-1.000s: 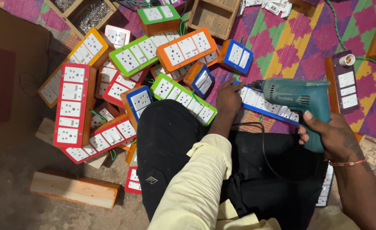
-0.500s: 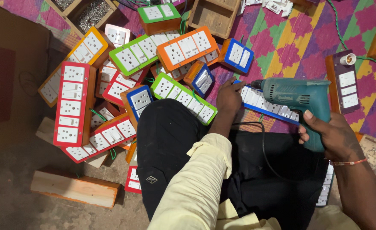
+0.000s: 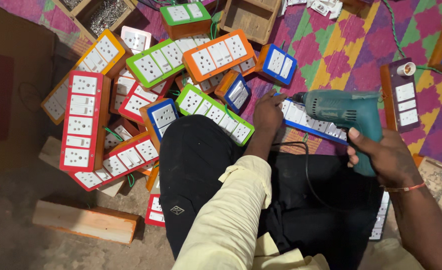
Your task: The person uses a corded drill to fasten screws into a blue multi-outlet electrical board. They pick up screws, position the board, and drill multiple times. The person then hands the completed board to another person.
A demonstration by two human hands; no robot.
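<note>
My right hand [image 3: 386, 156] grips the handle of a teal electric drill [image 3: 342, 111] that points left. Its tip sits at the left end of a blue-framed switch board [image 3: 315, 126] lying on the patterned mat in front of my knees. My left hand [image 3: 267, 111] presses down on that board's left end, right beside the drill tip. The drill's black cord [image 3: 306, 170] loops back over my black trousers.
A heap of switch boards with red [image 3: 83, 120], green [image 3: 216, 115], orange [image 3: 220, 54] and blue [image 3: 277, 64] frames lies to the left. A wooden box of screws [image 3: 101, 15] stands at the top left, an empty wooden box [image 3: 251, 17] at top centre. A wood block [image 3: 85, 222] lies at lower left.
</note>
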